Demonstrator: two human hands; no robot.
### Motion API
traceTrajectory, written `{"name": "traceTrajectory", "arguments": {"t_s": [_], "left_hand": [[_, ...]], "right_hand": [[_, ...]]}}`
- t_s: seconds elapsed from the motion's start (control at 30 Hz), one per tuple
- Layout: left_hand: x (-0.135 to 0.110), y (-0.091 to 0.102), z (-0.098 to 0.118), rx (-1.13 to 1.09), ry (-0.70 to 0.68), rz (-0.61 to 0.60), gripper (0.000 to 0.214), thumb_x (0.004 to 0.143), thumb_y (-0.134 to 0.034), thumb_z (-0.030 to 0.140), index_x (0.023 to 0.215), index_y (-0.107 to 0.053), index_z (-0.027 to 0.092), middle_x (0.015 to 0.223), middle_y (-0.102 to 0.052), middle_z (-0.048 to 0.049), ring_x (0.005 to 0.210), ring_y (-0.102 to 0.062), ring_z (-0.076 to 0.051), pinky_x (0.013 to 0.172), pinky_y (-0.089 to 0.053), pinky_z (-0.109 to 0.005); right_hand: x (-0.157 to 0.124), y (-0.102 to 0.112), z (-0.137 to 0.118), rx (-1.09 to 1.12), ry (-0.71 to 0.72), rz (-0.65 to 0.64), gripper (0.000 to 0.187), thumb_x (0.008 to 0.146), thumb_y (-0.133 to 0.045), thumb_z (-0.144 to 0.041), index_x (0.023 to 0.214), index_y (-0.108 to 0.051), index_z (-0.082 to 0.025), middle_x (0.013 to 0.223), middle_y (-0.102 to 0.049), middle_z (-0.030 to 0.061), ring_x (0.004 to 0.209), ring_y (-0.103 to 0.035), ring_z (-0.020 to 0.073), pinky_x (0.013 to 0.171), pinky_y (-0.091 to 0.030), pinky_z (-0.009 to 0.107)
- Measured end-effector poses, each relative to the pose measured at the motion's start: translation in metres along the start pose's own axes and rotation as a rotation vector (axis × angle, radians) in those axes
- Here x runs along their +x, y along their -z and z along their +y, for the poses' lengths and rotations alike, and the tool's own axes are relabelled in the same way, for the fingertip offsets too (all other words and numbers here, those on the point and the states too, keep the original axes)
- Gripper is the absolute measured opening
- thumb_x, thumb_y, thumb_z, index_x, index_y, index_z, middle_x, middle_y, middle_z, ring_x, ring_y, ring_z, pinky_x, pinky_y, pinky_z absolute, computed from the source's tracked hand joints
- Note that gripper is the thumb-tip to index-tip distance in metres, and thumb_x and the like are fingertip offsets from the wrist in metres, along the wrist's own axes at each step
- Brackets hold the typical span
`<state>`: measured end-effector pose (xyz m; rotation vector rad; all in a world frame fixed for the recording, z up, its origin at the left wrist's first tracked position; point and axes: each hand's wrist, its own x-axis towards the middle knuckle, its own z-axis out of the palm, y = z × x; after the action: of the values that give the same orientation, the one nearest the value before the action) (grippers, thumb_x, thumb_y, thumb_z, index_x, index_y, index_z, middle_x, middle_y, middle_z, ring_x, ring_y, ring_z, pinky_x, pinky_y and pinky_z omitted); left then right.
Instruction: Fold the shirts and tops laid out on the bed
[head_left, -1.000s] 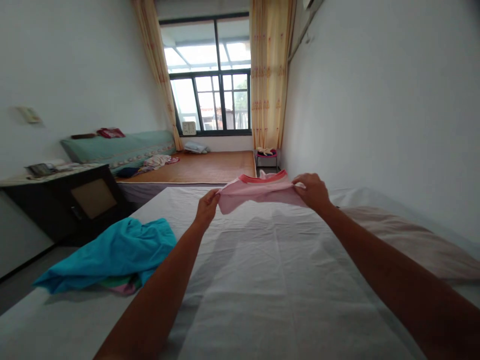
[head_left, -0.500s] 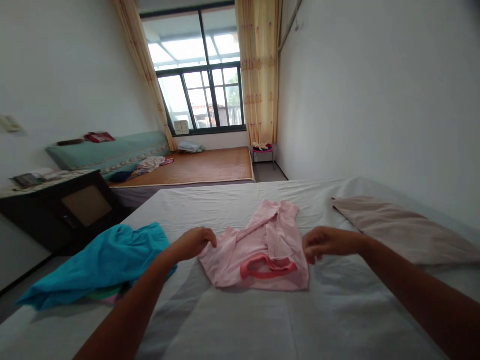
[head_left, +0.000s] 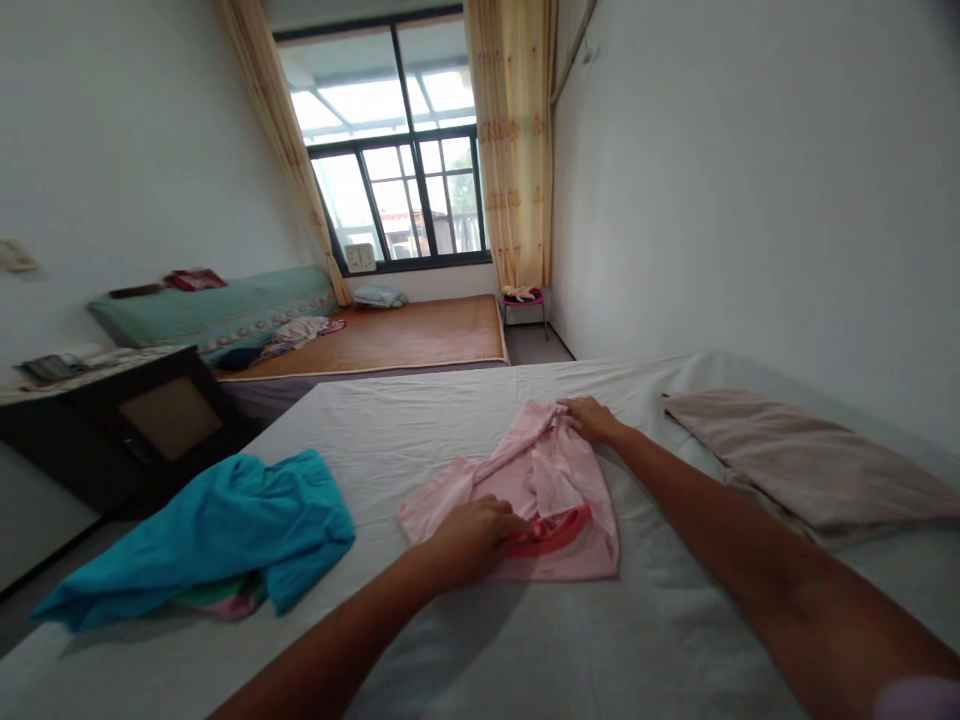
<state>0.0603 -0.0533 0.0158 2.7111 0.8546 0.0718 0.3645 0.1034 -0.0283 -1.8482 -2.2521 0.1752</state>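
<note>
A pink shirt (head_left: 551, 485) with a red neckband lies partly folded and creased on a white-sheeted bed (head_left: 420, 425). My left hand (head_left: 476, 535) reaches over its near side, with fingers closed on the red neckband and covering part of it. At the shirt's far right corner, my right hand (head_left: 591, 418) pinches the pink cloth between thumb and fingers. The fingertips of that hand are small and partly hidden. Left of the shirt lies a crumpled turquoise garment (head_left: 225, 520), with a bit of green and pink cloth showing beneath it.
A beige folded garment (head_left: 795, 460) lies on the right of the bed by the wall. Beyond stands a second bed (head_left: 420, 330) with a brown mat, below a window. A dark cabinet (head_left: 127, 420) is at the left, and a small stool (head_left: 525, 298) stands by the curtain.
My left hand has moved right and nearer, from the shirt's left edge onto the neckband. My right hand has gone from beside the shirt to its far corner. The shirt looks nearly unmoved.
</note>
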Motion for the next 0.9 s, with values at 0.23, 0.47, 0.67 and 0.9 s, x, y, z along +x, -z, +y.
{"name": "traceTrajectory", "arguments": {"t_s": [0.23,0.47,0.67,0.9], "left_hand": [[-0.065,0.061,-0.036,-0.214,-0.026,-0.198,0.013,0.076,-0.061,0.017,0.073,-0.073,0.021,0.082,-0.069,-0.0028,0.076,-0.062,-0.016,0.075,-0.047,-0.024],[-0.079,0.058,-0.099,-0.453,0.314,0.148,0.039,0.086,-0.049,0.043,0.106,-0.069,0.015,0.107,-0.070,-0.0109,0.098,-0.063,-0.024,0.087,-0.049,-0.034],[-0.041,-0.006,-0.105,0.029,0.476,0.271,0.043,0.083,-0.055,0.029,0.124,-0.061,0.020,0.125,-0.061,-0.0123,0.115,-0.054,-0.027,0.098,-0.041,-0.038],[-0.031,0.022,-0.122,0.150,0.358,0.221,0.034,0.081,-0.046,0.010,0.095,-0.075,0.024,0.090,-0.066,-0.0073,0.090,-0.058,-0.020,0.082,-0.045,-0.029]], "right_hand": [[-0.032,0.038,0.038,0.131,0.204,-0.330,0.022,0.073,-0.057,-0.017,0.085,-0.075,-0.020,0.080,-0.073,0.0009,0.075,-0.065,0.0165,0.069,-0.047,0.023],[-0.037,0.024,0.020,0.153,0.224,-0.024,0.031,0.086,-0.048,-0.030,0.104,-0.070,-0.019,0.103,-0.072,0.0077,0.093,-0.065,0.0208,0.082,-0.046,0.030],[-0.015,-0.024,-0.048,0.107,0.152,0.110,0.043,0.090,-0.048,-0.035,0.129,-0.055,-0.018,0.124,-0.063,0.0139,0.111,-0.057,0.0244,0.090,-0.042,0.034],[-0.015,0.004,-0.040,0.096,0.224,0.130,0.023,0.086,-0.052,-0.024,0.099,-0.070,-0.021,0.101,-0.071,0.0064,0.093,-0.063,0.0174,0.083,-0.042,0.025]]}}
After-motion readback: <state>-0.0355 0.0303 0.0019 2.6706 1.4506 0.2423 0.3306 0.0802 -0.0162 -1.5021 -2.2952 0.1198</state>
